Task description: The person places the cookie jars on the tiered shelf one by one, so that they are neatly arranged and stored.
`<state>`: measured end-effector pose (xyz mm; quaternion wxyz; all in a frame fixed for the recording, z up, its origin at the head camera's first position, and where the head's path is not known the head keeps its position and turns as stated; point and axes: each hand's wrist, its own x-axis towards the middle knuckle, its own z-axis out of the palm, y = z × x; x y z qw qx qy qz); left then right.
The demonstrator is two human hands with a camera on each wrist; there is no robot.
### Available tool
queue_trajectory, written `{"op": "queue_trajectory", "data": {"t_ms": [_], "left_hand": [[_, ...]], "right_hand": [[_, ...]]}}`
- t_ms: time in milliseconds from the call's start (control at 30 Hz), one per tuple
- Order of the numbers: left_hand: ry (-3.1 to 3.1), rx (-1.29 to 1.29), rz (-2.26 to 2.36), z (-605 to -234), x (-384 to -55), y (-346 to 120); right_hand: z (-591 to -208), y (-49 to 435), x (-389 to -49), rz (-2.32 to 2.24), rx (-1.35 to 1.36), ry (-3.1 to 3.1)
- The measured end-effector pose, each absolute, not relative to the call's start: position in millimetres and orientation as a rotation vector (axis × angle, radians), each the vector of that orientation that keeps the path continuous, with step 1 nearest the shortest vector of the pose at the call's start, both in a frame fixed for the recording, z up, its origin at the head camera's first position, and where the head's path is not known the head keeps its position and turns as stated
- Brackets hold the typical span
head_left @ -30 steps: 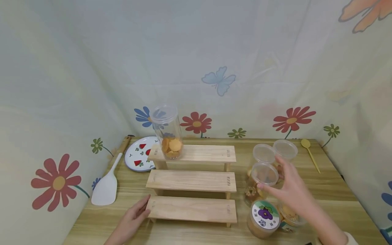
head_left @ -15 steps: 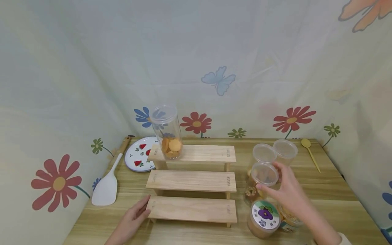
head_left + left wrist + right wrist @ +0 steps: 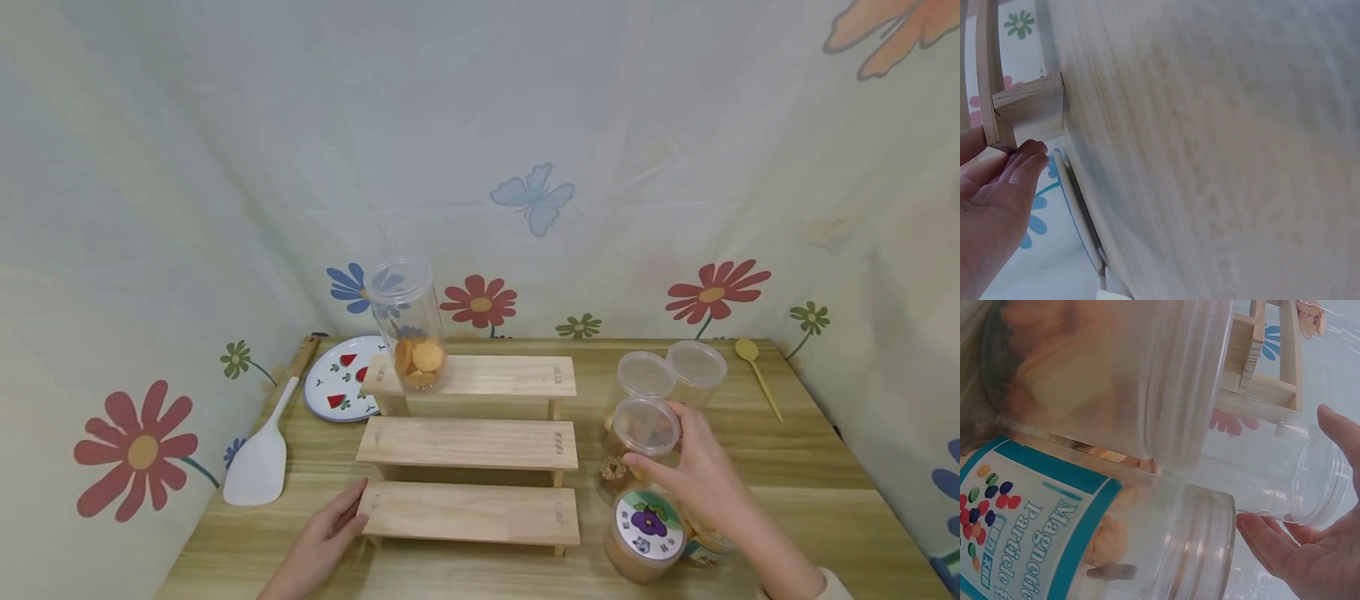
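Note:
My left hand [image 3: 322, 537] pinches the left end of the lowest step of a three-tier wooden stand [image 3: 472, 512]; in the left wrist view the thumb and the fingers [image 3: 1025, 159] lie on either side of the board's end. On the right, my right hand [image 3: 701, 467] is around the upper part of a tall clear jar [image 3: 647, 427] with brown ring-shaped snacks low inside. In the right wrist view its thumb and fingertips are on opposite sides of the lidded end of that clear jar [image 3: 1310, 481]. The jar stands upright.
Another clear jar [image 3: 405, 321] with round cookies stands on the top step's left end. Two lidded jars [image 3: 647, 375] are behind the held one; a flower-lidded tub [image 3: 647, 533] and a labelled jar [image 3: 1041, 519] are in front. A plate [image 3: 337, 379], white spatula [image 3: 258, 458] and yellow spoon [image 3: 761, 379] lie around.
My right hand has shifted slightly left, its fingers closing in around the jar's upper part. The left hand stays at the lowest step's end, and the jars have not moved.

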<state>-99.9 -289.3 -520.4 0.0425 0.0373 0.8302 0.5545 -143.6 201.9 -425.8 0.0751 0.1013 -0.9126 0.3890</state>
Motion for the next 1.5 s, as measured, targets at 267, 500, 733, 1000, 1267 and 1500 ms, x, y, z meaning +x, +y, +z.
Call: {"op": "queue_trajectory", "data": {"t_ms": [267,500,733,1000,1267,1500], "left_hand": [[2.556,0.102,1.695,-521,-99,-289],[2.539,0.101,1.727,-520,-99,-288],[2.532,0.105,1.715,-521,-100,-289],[2.532,0.120,1.702,-520,-100,-289],[2.545,0.105,1.688,-520,-100,-289],[2.532,0.093,1.700,-520,-100,-289]], "right_hand": [[-427,201,-144,1.186,0.324,-2.721],[-426,201,-144,1.191,0.344,-2.706],[-423,203,-142,1.206,0.345,-2.687],[-415,203,-141,1.146,0.322,-2.679],[-401,198,-139,1.103,0.347,-2.674],[-385,194,-135,1.113,0.364,-2.634]]}}
